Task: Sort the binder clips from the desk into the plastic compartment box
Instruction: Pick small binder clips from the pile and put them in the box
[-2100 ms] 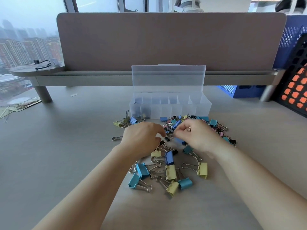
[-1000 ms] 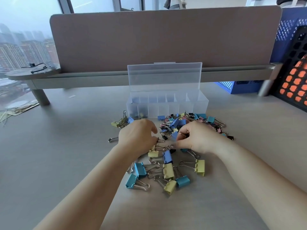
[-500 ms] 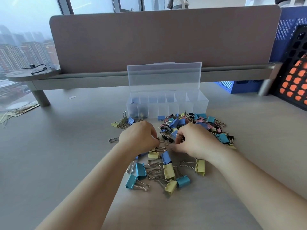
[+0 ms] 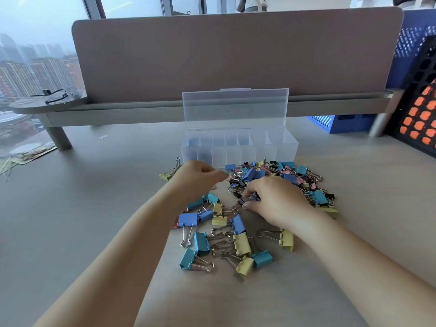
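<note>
A clear plastic compartment box (image 4: 286,149) stands at the middle of the desk with its lid (image 4: 236,107) raised. In front of it lies a pile of small binder clips (image 4: 285,172) in black, pink and blue. Larger blue and yellow binder clips (image 4: 240,244) lie nearer to me. My left hand (image 4: 198,178) hovers just before the box's left compartments with its fingers curled in a pinch; a silver wire loop shows under them. My right hand (image 4: 273,199) rests in the pile, thumb and forefinger pinching a small black binder clip (image 4: 242,201).
A yellow clip (image 4: 166,177) lies apart, left of the box. A low shelf (image 4: 118,109) and a divider panel (image 4: 236,53) close off the back. A blue crate (image 4: 342,122) and a black-and-orange crate (image 4: 422,119) stand at the right.
My left hand has lifted from the middle of the pile and moved up and left toward the box. My right hand has stayed in the pile, its fingers closing on a small black clip.
</note>
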Tool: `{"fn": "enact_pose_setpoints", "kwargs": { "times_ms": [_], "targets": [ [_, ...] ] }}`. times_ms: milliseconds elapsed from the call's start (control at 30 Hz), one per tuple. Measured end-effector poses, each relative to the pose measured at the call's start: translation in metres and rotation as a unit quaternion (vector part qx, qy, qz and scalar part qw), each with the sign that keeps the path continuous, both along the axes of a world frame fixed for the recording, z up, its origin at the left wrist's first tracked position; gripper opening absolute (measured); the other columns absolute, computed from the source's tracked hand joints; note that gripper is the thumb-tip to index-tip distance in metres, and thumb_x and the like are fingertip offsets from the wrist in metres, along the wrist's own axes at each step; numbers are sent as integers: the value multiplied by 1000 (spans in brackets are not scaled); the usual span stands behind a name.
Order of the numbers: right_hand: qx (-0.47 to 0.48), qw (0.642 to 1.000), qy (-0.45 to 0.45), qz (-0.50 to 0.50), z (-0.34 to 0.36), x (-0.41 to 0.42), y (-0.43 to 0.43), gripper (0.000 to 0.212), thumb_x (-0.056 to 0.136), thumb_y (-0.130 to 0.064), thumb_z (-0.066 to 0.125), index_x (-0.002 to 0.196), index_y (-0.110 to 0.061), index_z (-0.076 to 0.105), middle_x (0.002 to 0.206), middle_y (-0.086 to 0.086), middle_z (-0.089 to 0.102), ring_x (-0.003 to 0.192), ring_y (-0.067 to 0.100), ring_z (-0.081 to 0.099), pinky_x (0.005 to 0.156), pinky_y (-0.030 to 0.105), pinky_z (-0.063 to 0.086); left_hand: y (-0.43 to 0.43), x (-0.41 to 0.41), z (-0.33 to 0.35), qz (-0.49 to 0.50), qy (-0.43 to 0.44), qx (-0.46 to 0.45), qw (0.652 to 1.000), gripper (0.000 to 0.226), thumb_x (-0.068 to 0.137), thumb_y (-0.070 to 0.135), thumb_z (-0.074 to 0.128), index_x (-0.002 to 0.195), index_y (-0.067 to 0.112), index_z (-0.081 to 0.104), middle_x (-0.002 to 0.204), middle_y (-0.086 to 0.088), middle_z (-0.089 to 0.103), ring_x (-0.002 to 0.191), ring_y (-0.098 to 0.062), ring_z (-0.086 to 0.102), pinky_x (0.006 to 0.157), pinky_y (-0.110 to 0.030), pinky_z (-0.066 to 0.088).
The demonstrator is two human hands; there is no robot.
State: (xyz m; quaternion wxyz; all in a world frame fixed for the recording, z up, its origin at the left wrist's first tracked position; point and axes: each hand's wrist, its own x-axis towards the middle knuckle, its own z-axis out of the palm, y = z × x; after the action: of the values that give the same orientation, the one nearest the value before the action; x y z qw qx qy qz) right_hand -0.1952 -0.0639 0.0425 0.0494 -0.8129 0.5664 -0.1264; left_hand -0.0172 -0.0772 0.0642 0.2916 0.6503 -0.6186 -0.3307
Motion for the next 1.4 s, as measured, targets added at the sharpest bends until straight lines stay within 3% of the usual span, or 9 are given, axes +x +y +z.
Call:
{"fn": "enact_pose_setpoints", "kwargs": {
  "times_ms": [200,400,533,600,733,800,1000,1233,1400],
  "targets": [
    [15,999,-23,34,-1,3,-1,31,93,-32,59,123,-32,62,112,-1,66,103,20,60,71,28,44,-2,6,6,6,435,235,869,15,85,24,40,74,14,42,59,3,36,42,-6,26,36,-10,14],
    [-1,999,20,44,-5,3,-5,20,92,-34,57,105,-21,65,101,1,66,95,24,60,74,35,50,-2,7,0,2,471,234,851,22,83,24,33,73,12,48,64,-2,46,42,-9,33,35,-9,21],
    [69,974,-214,15,-2,3,-9,15,89,-30,65,92,-15,68,82,-6,65,71,7,58,59,17,42,-3,6,0,26,420,186,888,28,94,28,45,72,13,54,64,0,48,41,-5,35,32,-10,22],
    [172,885,-431,-33,5,1,-10,15,91,-24,63,84,-10,63,61,-8,53,47,3,44,40,13,29,-2,5,1,35,400,156,902,23,96,20,47,81,9,61,65,0,51,41,-5,36,32,-11,24],
    [373,578,-724,-60,14,-9,-16,17,91,-21,46,78,-10,51,60,0,42,36,6,29,31,14,14,-1,6,1,26,382,121,916,24,94,9,44,94,7,68,69,-1,53,44,-8,37,33,-13,23],
    [387,535,-748,-63,13,-12,-17,22,89,-24,43,76,-9,52,63,3,45,36,7,31,31,12,15,0,6,2,14,333,104,937,28,93,8,41,92,9,69,66,0,50,45,-9,34,35,-13,19],
    [341,613,-710,-60,9,-12,-18,30,87,-31,60,64,-15,52,63,0,49,37,5,34,30,12,16,4,-6,-1,-45,64,5,997,24,99,19,44,103,12,67,70,-3,49,49,-10,32,39,-15,27],
    [301,662,-679,-102,12,-18,-22,51,92,-47,52,54,-20,34,51,-4,35,34,7,23,33,12,12,5,-24,-19,-24,-205,-135,969,17,84,45,65,80,28,65,65,11,52,61,-8,50,50,-21,33],
    [219,821,-518,-96,16,-30,-20,35,97,-30,51,68,-10,55,52,1,34,35,10,22,36,15,13,2,-38,-24,-23,-282,-136,950,32,79,54,67,97,28,68,90,7,64,86,-17,61,67,-27,48]
  ]
}}
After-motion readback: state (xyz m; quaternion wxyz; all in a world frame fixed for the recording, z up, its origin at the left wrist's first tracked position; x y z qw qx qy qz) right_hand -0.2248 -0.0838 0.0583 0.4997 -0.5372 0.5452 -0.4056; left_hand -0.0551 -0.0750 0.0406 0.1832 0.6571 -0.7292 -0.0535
